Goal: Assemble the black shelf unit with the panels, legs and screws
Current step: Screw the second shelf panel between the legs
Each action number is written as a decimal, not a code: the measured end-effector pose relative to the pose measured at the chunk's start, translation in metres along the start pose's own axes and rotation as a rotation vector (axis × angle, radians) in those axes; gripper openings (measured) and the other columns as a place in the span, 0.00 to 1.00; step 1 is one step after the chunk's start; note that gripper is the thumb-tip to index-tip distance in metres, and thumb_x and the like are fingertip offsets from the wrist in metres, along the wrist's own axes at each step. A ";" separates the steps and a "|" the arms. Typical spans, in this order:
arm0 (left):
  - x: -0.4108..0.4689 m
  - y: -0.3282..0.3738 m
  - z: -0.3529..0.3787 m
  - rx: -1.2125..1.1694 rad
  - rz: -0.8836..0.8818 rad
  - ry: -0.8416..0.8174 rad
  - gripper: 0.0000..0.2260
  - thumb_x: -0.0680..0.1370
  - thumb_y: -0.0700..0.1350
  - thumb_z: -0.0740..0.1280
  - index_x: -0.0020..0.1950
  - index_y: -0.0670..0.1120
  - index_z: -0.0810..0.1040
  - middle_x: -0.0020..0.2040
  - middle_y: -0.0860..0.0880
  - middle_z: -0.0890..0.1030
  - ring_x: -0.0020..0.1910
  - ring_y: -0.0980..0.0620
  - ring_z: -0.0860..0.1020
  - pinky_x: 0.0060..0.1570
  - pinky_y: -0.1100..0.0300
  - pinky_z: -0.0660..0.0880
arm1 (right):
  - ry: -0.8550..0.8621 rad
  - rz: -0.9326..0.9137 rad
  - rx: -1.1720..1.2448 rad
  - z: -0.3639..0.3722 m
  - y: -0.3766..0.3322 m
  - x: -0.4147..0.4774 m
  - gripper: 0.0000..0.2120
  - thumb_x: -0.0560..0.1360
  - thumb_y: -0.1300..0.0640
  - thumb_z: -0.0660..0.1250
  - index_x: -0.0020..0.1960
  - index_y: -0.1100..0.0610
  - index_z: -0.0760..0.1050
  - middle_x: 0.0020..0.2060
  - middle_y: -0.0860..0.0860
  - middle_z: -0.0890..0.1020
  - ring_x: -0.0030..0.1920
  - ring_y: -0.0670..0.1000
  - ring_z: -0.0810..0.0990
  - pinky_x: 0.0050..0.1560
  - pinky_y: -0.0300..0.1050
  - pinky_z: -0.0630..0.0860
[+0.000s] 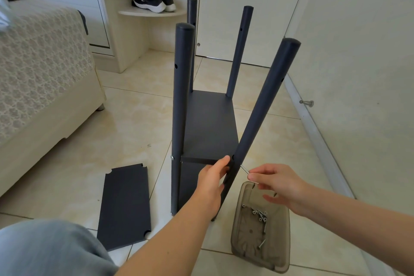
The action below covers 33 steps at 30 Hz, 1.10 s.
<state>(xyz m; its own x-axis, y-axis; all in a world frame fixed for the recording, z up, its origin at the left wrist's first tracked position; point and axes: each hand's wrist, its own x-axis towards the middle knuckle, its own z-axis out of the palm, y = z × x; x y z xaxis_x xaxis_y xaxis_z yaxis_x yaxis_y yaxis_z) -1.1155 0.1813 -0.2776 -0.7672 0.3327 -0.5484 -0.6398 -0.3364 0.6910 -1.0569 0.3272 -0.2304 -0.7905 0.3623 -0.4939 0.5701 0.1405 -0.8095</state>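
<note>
Screw pinched in right hand, tip at side hole of near-right leg. Left hand grips shelf panel edge just left of that leg. Best to line up bores first, feed square.

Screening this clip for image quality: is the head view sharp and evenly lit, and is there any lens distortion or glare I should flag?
Head view: soft, even daylight, no hard shadows; mild sheen on the floor tiles; wide-angle lens fans verticals outward, wardrobe edge and door edge alike; right hand and its screw read sharp; frame corners look softer.
</note>
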 end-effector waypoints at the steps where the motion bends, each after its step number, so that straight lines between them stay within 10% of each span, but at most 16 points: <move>1: 0.000 0.000 0.000 -0.007 0.000 -0.008 0.06 0.80 0.47 0.69 0.53 0.51 0.74 0.55 0.50 0.80 0.52 0.56 0.77 0.60 0.54 0.68 | 0.002 -0.002 -0.001 -0.001 0.000 0.000 0.05 0.71 0.56 0.76 0.46 0.53 0.84 0.42 0.49 0.83 0.43 0.49 0.79 0.48 0.49 0.77; 33: 0.002 -0.002 -0.005 0.102 -0.005 -0.068 0.05 0.82 0.53 0.64 0.54 0.53 0.72 0.55 0.56 0.76 0.63 0.54 0.71 0.75 0.47 0.61 | 0.046 -0.095 -0.037 0.006 -0.006 0.000 0.01 0.71 0.57 0.76 0.43 0.53 0.85 0.43 0.56 0.83 0.38 0.49 0.77 0.37 0.42 0.74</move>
<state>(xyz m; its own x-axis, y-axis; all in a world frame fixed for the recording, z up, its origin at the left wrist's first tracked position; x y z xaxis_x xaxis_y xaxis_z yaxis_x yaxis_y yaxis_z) -1.1160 0.1784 -0.2824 -0.7566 0.3948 -0.5212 -0.6333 -0.2438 0.7345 -1.0621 0.3206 -0.2278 -0.8304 0.3878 -0.4000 0.5021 0.2101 -0.8389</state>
